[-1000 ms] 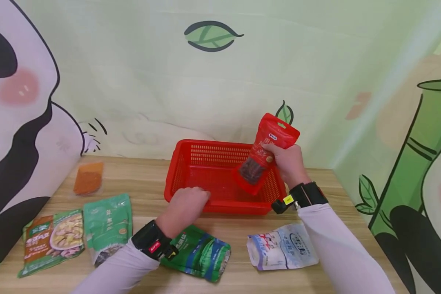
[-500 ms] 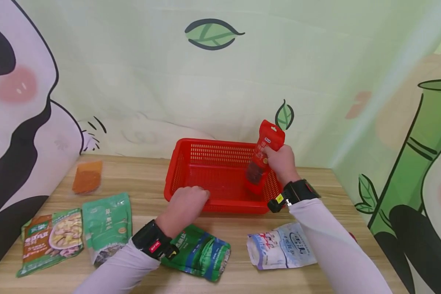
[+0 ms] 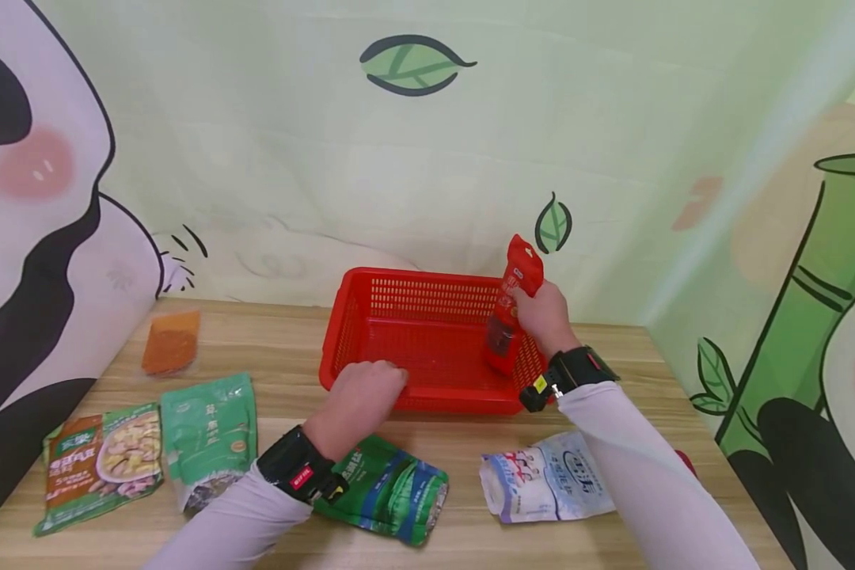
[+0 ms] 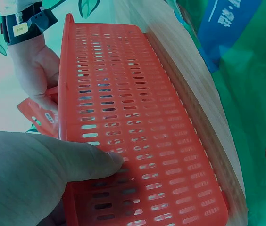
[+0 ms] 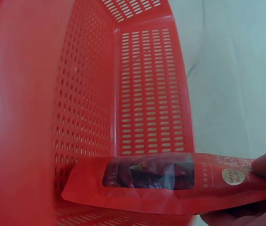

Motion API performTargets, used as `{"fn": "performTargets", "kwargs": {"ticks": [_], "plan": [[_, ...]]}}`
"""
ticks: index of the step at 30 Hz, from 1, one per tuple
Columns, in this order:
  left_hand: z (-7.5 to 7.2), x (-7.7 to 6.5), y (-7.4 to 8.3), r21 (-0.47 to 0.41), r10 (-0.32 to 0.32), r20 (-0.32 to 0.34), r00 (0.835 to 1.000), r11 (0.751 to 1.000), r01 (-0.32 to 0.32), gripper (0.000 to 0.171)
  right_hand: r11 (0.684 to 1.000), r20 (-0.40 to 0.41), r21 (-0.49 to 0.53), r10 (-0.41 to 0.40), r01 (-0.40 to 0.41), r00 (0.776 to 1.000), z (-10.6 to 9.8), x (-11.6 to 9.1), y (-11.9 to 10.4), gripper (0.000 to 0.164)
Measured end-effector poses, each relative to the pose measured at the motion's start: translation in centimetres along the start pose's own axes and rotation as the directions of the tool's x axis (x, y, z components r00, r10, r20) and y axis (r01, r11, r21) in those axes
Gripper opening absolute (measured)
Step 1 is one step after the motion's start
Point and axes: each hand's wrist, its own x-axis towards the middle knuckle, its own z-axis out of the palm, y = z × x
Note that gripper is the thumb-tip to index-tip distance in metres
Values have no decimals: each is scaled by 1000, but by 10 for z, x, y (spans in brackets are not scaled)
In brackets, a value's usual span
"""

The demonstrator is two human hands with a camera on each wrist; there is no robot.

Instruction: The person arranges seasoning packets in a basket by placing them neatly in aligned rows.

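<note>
My right hand [image 3: 545, 315] grips a red pouch [image 3: 504, 321] by its upper part, standing it on end inside the right side of a red plastic basket [image 3: 427, 400]. Through the pouch's clear window [image 5: 147, 174], dark red, wrinkled pieces show in the right wrist view. The pouch's lower end reaches down to the basket floor. With my left hand [image 3: 359, 400] I hold the basket's front rim near its left corner. In the left wrist view, the thumb [image 4: 95, 162] of that hand presses the slotted outer wall [image 4: 137, 108], while its other fingers are mostly hidden behind the rim.
Just in front of the basket lies a green and blue pouch [image 3: 392, 491], with a white and blue pouch [image 3: 549, 480] to its right. At left are a green pouch [image 3: 210, 431], a brown and green bag [image 3: 103, 463] and an orange packet [image 3: 171, 342]. A printed cloth [image 3: 292, 158] hangs behind.
My right hand has moved slightly left and turned the red pouch more edge-on and upright, lowering it a little into the basket. The left hand stays on the rim.
</note>
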Motion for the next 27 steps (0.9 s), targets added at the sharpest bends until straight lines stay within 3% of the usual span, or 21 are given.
{"fn": "performTargets", "kwargs": {"ticks": [12,20,27], "plan": [[-2,1,2,3,-4,-2,1000,1000,4,30,998,-2,-61,3,-3,1000,-2,-3,5,48],[-1,1,2,-12,-7,1,1000,1000,7,29,986,-53,-159,-68,59,996,-3,-5,10,50],[-2,0,2,-28,-19,5,1000,999,19,31,988,-51,-152,-45,37,998,-6,-12,14,53]]}}
